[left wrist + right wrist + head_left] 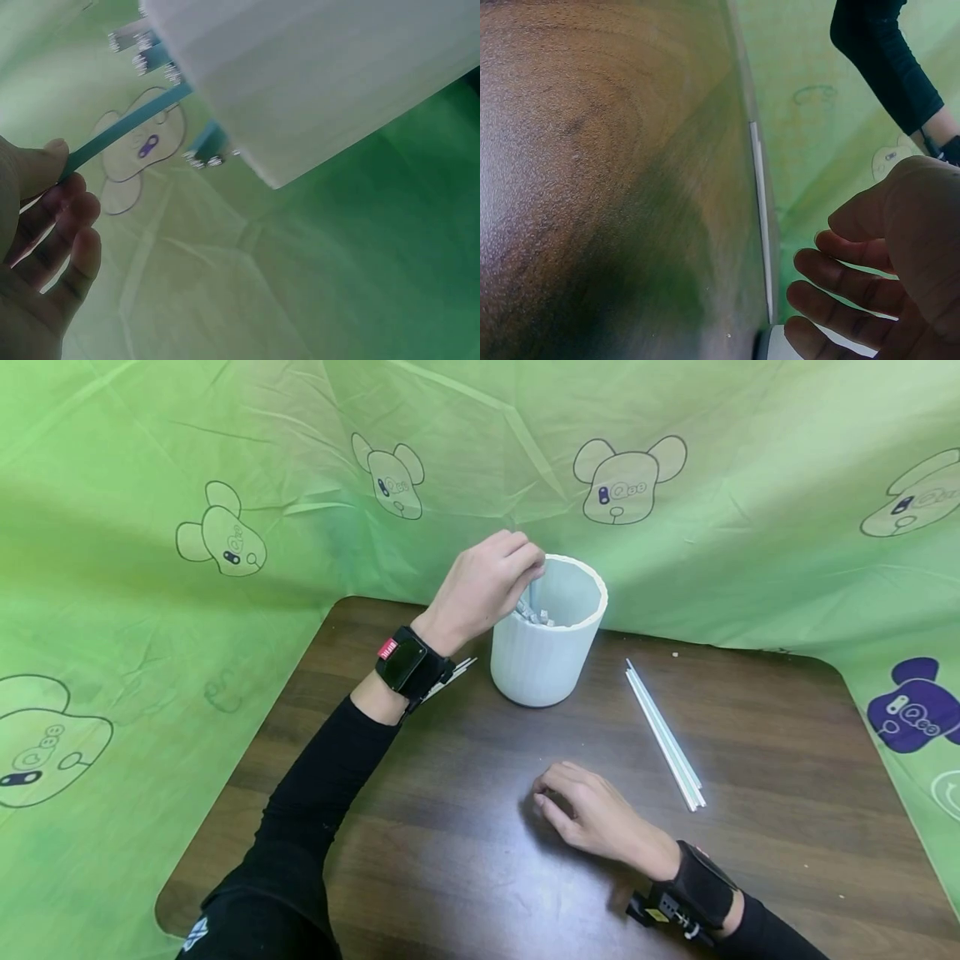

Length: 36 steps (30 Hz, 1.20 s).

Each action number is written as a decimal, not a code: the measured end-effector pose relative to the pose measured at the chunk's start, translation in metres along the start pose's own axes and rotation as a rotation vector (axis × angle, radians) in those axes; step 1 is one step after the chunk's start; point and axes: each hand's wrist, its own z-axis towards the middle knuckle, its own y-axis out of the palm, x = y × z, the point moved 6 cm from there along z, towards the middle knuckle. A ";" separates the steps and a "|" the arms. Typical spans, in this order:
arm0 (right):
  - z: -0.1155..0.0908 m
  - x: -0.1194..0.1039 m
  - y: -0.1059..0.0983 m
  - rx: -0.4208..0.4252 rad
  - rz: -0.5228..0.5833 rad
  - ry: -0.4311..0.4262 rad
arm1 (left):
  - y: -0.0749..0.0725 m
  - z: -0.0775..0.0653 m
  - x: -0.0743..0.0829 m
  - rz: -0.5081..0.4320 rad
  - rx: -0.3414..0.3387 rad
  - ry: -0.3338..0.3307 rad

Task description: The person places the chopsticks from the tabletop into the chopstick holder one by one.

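Observation:
My left hand [487, 583] is over the near left rim of a white round bin [542, 664]. In the left wrist view its thumb and fingertips pinch the end of a narrow, flat blue strip [124, 130], whose other end goes into the bin. Other blue and pale pieces with crinkled, silvery ends [199, 158] poke out past the rim there. My right hand [596, 814] is low over the table's front middle, its fingers loosely curled with nothing in them. The far ends of the pieces in the bin are hidden.
Several thin white sticks [663, 739] lie together on the brown table [450, 827] to the bin's right. More thin sticks [461, 670] lie left of the bin, partly behind my left wrist. A green printed cloth [480, 460] hangs behind the table.

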 end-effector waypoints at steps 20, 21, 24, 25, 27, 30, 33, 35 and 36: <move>0.000 0.003 -0.002 -0.002 0.003 0.019 | 0.028 -0.020 -0.006 0.006 -0.096 -0.001; -0.001 0.003 -0.002 0.000 0.002 0.018 | 0.029 -0.021 -0.006 0.011 -0.096 0.001; -0.001 0.003 -0.003 0.005 -0.003 0.015 | 0.030 -0.024 -0.006 0.030 -0.092 0.008; -0.001 0.003 -0.003 0.006 -0.005 0.016 | 0.030 -0.025 -0.005 0.035 -0.088 0.013; -0.001 0.004 -0.004 0.007 -0.008 0.020 | 0.030 -0.027 -0.005 0.047 -0.080 0.024; 0.001 0.004 -0.010 0.023 -0.017 0.018 | 0.028 -0.029 -0.003 0.066 -0.056 0.043; 0.003 0.005 -0.022 0.055 -0.028 0.003 | 0.019 -0.031 0.002 0.054 0.000 0.039; 0.005 0.008 -0.032 0.080 -0.042 -0.003 | 0.011 -0.033 0.009 0.021 0.054 0.043; 0.005 0.011 -0.038 0.096 -0.054 -0.004 | 0.007 -0.034 0.014 0.004 0.085 0.052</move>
